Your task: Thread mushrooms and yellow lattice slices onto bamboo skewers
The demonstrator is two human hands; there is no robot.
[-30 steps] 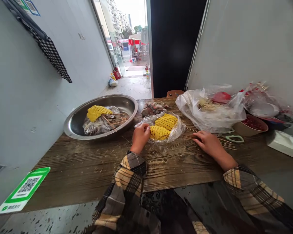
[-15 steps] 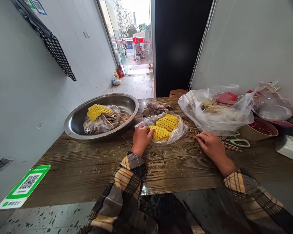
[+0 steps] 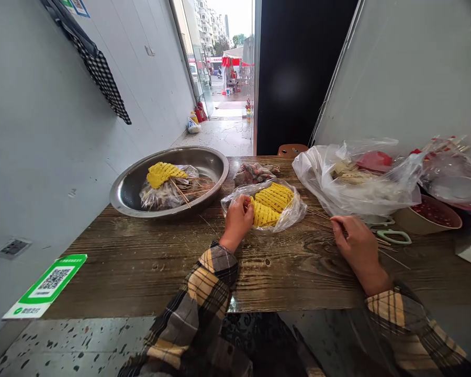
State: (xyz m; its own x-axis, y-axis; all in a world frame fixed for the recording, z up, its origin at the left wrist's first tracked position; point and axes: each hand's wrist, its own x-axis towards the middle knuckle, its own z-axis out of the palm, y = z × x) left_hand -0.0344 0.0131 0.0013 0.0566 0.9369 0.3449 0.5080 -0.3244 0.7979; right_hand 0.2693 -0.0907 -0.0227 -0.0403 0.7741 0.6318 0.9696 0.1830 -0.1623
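My left hand (image 3: 238, 217) is closed at the left end of the nearer yellow scored food piece (image 3: 265, 215), its thumb and fingers pinching the edge. A second yellow scored piece (image 3: 275, 195) lies just behind it. Both rest in an open clear plastic bag (image 3: 292, 217) on the table. Over at the right, my right hand (image 3: 355, 243) pinches a thin wooden skewer (image 3: 318, 213); its far end points left toward the bag. Under and beside that hand, several loose skewers (image 3: 317, 225) lie on the wood.
A steel basin (image 3: 121, 195) at the left holds a yellow piece, a plastic bag and skewers. Behind the clear bag lies a greyish-pink bundle (image 3: 255, 173). To the right are a large plastic bag (image 3: 314, 170), green-handled scissors (image 3: 394, 238) and a tub with red contents (image 3: 412, 220).
My right hand has taken up a skewer from the loose ones and moved slightly right. The left fingers have closed on the nearer yellow piece. The camera view has shifted a little.
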